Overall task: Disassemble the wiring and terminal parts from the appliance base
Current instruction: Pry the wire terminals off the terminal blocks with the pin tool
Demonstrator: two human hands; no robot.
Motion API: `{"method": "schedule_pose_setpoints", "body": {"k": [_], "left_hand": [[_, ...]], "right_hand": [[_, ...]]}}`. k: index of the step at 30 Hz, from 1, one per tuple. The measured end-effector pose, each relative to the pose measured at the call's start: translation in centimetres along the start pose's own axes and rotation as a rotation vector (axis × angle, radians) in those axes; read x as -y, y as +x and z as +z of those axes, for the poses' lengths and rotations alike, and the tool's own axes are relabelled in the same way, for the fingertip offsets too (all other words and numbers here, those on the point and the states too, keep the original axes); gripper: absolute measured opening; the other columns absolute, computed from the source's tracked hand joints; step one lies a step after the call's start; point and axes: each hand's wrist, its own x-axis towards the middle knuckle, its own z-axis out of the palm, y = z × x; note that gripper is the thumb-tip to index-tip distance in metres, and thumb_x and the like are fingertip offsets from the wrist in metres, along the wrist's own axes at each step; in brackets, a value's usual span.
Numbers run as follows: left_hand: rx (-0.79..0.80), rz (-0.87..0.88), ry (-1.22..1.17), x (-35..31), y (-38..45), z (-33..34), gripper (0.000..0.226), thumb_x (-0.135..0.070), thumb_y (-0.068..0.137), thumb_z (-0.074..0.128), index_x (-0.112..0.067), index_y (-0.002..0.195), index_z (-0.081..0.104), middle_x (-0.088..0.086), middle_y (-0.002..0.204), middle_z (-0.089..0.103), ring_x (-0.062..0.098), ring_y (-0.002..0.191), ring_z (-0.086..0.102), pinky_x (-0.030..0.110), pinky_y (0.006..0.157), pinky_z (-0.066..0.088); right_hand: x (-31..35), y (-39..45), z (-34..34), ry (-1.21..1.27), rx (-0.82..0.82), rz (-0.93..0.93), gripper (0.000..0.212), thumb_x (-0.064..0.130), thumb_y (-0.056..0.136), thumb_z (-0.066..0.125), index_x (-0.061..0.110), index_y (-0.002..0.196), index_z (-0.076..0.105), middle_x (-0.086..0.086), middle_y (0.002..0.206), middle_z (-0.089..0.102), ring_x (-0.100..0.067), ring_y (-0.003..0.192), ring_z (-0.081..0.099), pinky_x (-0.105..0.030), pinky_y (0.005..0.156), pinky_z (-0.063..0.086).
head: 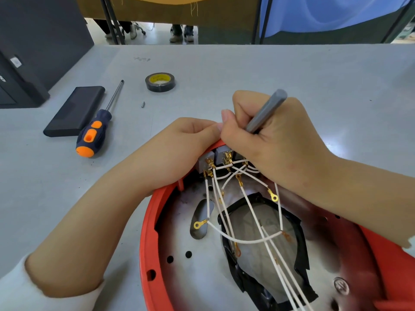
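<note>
Up close, right hand [276,144] grip on one gray tool [267,111], left hand [188,140] grip unclear, three switches [221,157] perhaps

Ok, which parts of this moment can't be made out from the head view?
- Tip of the grey tool: hidden by the right hand.
- Left hand fingertips: curled behind the red base rim.
- Switch blocks: partly covered by both hands.
- Base's near side: cut off by the bottom edge.
- Tape roll label: too small.

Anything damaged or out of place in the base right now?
Yes. Black tape around the central opening of the red base is ragged and peeling at its edges. Several white wires hang loose, their gold ring terminals unattached. A small loose dark bit lies on the table near the screwdriver.
</note>
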Motion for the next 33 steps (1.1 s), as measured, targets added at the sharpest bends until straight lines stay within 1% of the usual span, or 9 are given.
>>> {"method": "schedule_pose_setpoints", "body": {"k": [3,7,12,16,20,23,28,30,33], "left_hand": [[-0.001,0.006,-0.011,0.1,0.0,0.0,0.038,-0.038,0.099,0.044,-0.016,0.092,0.073,0.008,0.088,0.075,0.029,0.091,0.068,0.033,0.083,0.051],[0.002,0.008,-0.011,0.1,0.1,0.0,0.040,-0.038,0.099,0.043,-0.011,0.094,0.071,0.018,0.093,0.072,0.039,0.096,0.064,0.043,0.087,0.050],[0.017,0.005,-0.045,0.0,0.0,0.1,0.037,-0.037,0.099,0.044,-0.017,0.091,0.074,0.007,0.088,0.075,0.030,0.090,0.069,0.046,0.093,0.051],[0.023,0.022,-0.053,0.1,0.1,0.1,0.037,-0.037,0.099,0.043,-0.019,0.089,0.074,0.006,0.086,0.075,0.029,0.089,0.070,0.032,0.084,0.053],[0.024,0.023,-0.047,0.2,0.2,0.0,0.037,-0.038,0.098,0.044,-0.017,0.091,0.074,0.009,0.089,0.075,0.033,0.093,0.068,0.043,0.090,0.051],[0.023,0.018,-0.051,0.2,0.2,0.0,0.036,-0.037,0.099,0.043,-0.019,0.091,0.074,0.007,0.089,0.075,0.030,0.092,0.069,0.041,0.090,0.051],[0.010,0.018,-0.030,0.1,0.1,0.0,0.038,-0.040,0.097,0.045,-0.016,0.088,0.072,0.017,0.089,0.072,0.028,0.077,0.065,0.046,0.085,0.051],[0.007,0.014,-0.028,0.1,0.1,0.1,0.038,-0.041,0.097,0.045,-0.016,0.087,0.072,0.018,0.089,0.072,0.031,0.077,0.064,0.049,0.087,0.050],[0.003,0.019,-0.028,0.2,0.2,0.1,0.036,-0.039,0.098,0.045,-0.019,0.086,0.073,0.013,0.087,0.073,0.026,0.078,0.067,0.043,0.085,0.052]], "right_hand": [[-0.3,0.2,0.0,0.017,-0.010,0.059,0.041,0.017,0.092,0.054,0.019,0.059,0.031,0.008,0.047,0.027,-0.009,0.047,0.035,-0.012,0.047,0.028],[-0.3,0.5,0.1,-0.007,0.012,0.084,0.041,0.016,0.093,0.054,0.015,0.059,0.032,0.006,0.048,0.029,-0.011,0.048,0.036,-0.017,0.047,0.029],[-0.5,0.7,-0.2,0.104,-0.045,0.123,0.041,0.012,0.093,0.055,0.016,0.057,0.034,0.007,0.044,0.034,-0.011,0.045,0.043,-0.013,0.046,0.033],[-0.6,0.8,-0.1,0.110,-0.015,0.140,0.040,0.013,0.093,0.055,0.013,0.058,0.036,0.002,0.043,0.038,-0.009,0.042,0.042,-0.013,0.046,0.032],[-0.7,0.9,0.0,0.140,-0.005,0.160,0.042,0.011,0.091,0.055,0.015,0.056,0.033,0.006,0.041,0.035,-0.007,0.040,0.042,-0.012,0.046,0.030],[-0.7,1.1,0.1,0.155,-0.005,0.173,0.044,0.008,0.089,0.056,0.016,0.054,0.030,0.008,0.041,0.029,-0.008,0.040,0.037,-0.012,0.044,0.029],[-0.5,1.5,0.1,0.195,0.016,0.208,0.046,0.003,0.080,0.056,0.017,0.050,0.025,0.008,0.039,0.025,-0.008,0.039,0.032,-0.012,0.041,0.027],[-0.4,1.7,0.0,0.194,0.031,0.214,0.046,0.003,0.079,0.056,0.017,0.049,0.025,0.008,0.039,0.024,-0.008,0.039,0.030,-0.012,0.041,0.025],[-0.5,1.8,0.0,0.185,0.040,0.210,0.046,0.002,0.079,0.057,0.016,0.049,0.025,0.008,0.039,0.024,-0.008,0.039,0.031,-0.012,0.041,0.026]]}}
